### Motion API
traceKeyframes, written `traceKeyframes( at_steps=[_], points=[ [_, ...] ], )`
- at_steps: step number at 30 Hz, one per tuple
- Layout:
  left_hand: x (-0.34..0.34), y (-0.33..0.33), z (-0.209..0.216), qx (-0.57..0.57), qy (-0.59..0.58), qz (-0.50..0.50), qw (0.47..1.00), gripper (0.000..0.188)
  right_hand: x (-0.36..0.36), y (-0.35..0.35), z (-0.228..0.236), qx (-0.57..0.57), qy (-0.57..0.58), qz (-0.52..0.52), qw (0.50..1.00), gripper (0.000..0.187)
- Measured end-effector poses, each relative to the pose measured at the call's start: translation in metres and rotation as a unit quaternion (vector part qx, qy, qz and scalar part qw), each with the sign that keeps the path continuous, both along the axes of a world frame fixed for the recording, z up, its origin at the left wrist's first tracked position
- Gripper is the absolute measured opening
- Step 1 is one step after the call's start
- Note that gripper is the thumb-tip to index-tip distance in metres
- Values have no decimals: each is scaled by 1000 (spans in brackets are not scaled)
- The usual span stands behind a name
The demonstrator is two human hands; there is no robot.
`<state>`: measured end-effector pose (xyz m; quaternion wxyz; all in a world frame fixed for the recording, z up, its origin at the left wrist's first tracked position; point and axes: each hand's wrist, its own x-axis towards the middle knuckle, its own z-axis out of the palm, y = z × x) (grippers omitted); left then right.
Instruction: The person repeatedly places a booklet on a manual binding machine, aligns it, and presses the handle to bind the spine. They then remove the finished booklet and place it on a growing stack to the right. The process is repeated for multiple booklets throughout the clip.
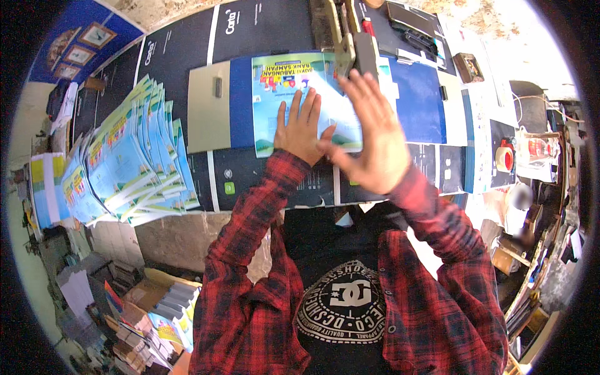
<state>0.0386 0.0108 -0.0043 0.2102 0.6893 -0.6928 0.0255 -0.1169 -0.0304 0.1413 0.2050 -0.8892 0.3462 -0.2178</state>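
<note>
A light-blue printed sheet or booklet cover (pixel 265 134) lies on a grey and blue board (pixel 209 119) on the dark table. My left hand (pixel 300 130) rests flat on it with the fingers stretched out. Over its right part is my right hand (pixel 378 147), open, fingers extended and slightly blurred; whether its palm touches the paper I cannot tell. Just beyond the right fingertips stands a beige and dark metal tool, apparently a stapler (pixel 345 47), over the sheet's far right corner. Neither hand grips anything.
Fanned piles of similar printed sheets (pixel 134 150) cover the table's left side. To the right are a tape roll (pixel 504 159) and a small brown box (pixel 467 67). A dark flat device (pixel 410 19) lies at the far right. Boxes and printed stacks (pixel 172 312) stand low at left.
</note>
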Motion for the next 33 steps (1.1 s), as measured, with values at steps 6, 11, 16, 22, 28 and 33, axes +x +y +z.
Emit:
traceKeyframes(
  at_steps=[6,11,16,22,28,33],
  points=[
    [6,4,6,5,27,1,1000,70,-31,-82,39,156,-238,-24,958,41],
    [-1,-4,7,13,36,-19,999,69,-131,-122,-129,295,-214,-239,900,56],
    [8,8,2,19,43,-7,999,71,-96,-80,-120,310,-256,-197,894,60],
    [31,15,4,9,32,-5,999,68,-81,-89,-122,276,-181,-159,930,51],
    [63,27,4,25,18,14,999,66,-63,-84,-131,486,-262,-191,812,59],
    [64,23,6,26,33,9,999,65,-71,-89,-92,485,-234,-225,812,59]
  ],
)
